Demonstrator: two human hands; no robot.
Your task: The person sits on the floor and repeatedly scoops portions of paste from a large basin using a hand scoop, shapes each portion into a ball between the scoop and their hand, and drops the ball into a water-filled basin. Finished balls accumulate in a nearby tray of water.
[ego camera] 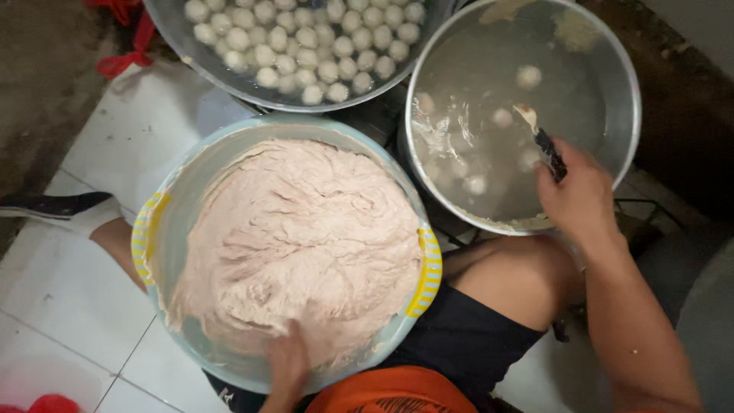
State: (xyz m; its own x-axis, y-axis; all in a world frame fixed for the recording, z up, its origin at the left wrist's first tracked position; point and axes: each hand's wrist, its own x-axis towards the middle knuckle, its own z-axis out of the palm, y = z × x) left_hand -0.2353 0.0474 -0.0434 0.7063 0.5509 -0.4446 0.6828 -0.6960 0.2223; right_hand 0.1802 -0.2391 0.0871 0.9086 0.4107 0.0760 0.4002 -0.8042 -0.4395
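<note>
Pink paste [298, 237] over left fingers [287, 359]

A pale pink, sticky paste [298, 237] is filling a light blue tub [191, 206] with yellow striped handles, sitting near and left on the white tiled floor. A spoon [539, 138] with a dark handle is dipping its smeared bowl into a metal pot [623, 99] of cloudy water, far right, where a few pale balls [527, 76] are floating.
</note>
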